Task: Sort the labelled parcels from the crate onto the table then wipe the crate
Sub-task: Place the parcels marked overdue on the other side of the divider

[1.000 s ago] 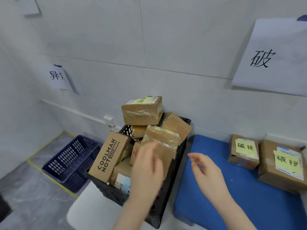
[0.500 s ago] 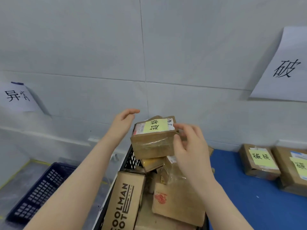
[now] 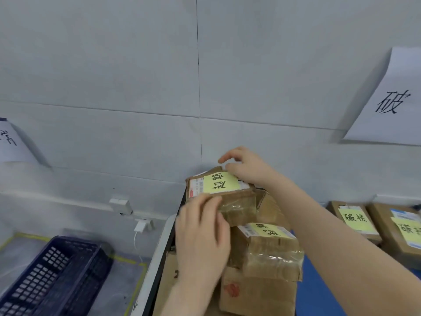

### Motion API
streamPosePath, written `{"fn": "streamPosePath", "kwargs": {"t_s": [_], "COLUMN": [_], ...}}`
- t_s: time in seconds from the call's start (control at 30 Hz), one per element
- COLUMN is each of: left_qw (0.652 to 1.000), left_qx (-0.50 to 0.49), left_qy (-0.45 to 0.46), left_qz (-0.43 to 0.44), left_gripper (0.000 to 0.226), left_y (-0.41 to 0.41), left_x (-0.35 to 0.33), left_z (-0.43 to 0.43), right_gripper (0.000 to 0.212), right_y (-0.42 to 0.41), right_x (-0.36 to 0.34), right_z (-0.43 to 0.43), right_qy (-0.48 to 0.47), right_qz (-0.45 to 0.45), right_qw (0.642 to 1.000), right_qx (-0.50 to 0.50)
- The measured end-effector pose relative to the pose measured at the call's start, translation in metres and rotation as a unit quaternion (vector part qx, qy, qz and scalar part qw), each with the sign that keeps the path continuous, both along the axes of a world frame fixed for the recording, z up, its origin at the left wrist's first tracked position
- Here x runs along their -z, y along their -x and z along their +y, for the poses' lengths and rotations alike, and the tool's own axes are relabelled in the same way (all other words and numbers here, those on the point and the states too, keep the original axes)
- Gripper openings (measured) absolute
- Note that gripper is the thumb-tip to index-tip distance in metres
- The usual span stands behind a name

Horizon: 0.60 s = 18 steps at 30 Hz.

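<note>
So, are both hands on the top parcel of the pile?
Yes, on the top parcel the left hand holds the near face and the right hand curls over the far edge.

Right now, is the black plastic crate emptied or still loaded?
Loaded. Taped brown cardboard parcels stack inside the black plastic crate; left hand and right hand hold the top yellow-labelled parcel.
</note>
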<state>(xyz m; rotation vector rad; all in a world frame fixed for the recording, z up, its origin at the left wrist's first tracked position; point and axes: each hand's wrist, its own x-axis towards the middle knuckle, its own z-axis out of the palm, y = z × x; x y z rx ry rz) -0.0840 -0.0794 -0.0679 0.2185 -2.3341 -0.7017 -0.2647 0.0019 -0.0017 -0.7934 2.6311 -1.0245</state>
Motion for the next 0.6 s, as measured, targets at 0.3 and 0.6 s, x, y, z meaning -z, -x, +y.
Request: {"fn": "streamPosePath", "kwargs": {"t_s": [0.3,0.6], "left_qw": [0.984,0.972], "left_qx": [-0.08,-0.114], "left_qy": [-0.037,-0.161], "left_qz": [-0.156,-0.126], "left_gripper": [0.066,0.071], "left_y": [-0.004,-0.003], "left_x": [0.011,-0.005], "left_z": [0.035,0.025], "right_gripper": [0.027,0.029], "right_y": [-0.006,-0.035], "right_x": [0.007,0.02], "right_z": [0.02,0.022], "right_qy": [0.086,0.158], "right_qz": [-0.167,-0.255], "right_qw": [0.982,0.95], "right_qx": [-0.017,-0.083]}}
